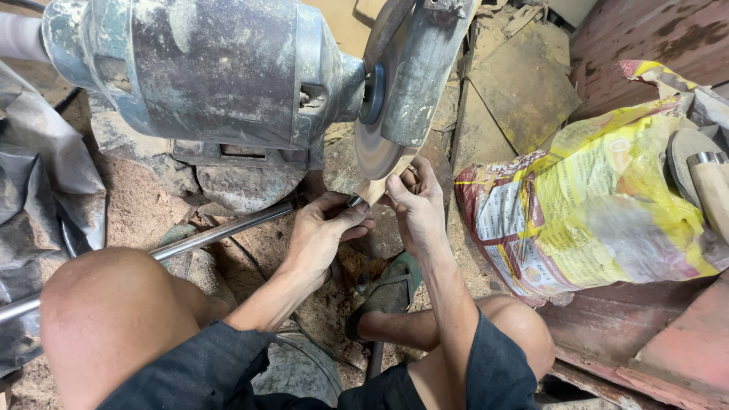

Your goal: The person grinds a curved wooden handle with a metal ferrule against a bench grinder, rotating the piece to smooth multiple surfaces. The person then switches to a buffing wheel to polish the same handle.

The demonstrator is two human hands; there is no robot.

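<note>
My left hand (323,235) and my right hand (416,206) together hold a small wooden piece with a metal end (370,191) up against the lower edge of the round grinding wheel (375,144). The wheel sits on the shaft of a worn blue-green bench grinder motor (205,68), partly covered by a metal guard (425,61). Most of the wooden piece is hidden by my fingers. My bare knees frame the bottom of the view.
A long metal rod (213,235) runs from the left toward my left hand. A yellow printed sack (592,205) lies to the right, with wooden handles with metal ferrules (710,182) on it. Sawdust covers the ground; a sandal (391,292) is below my hands.
</note>
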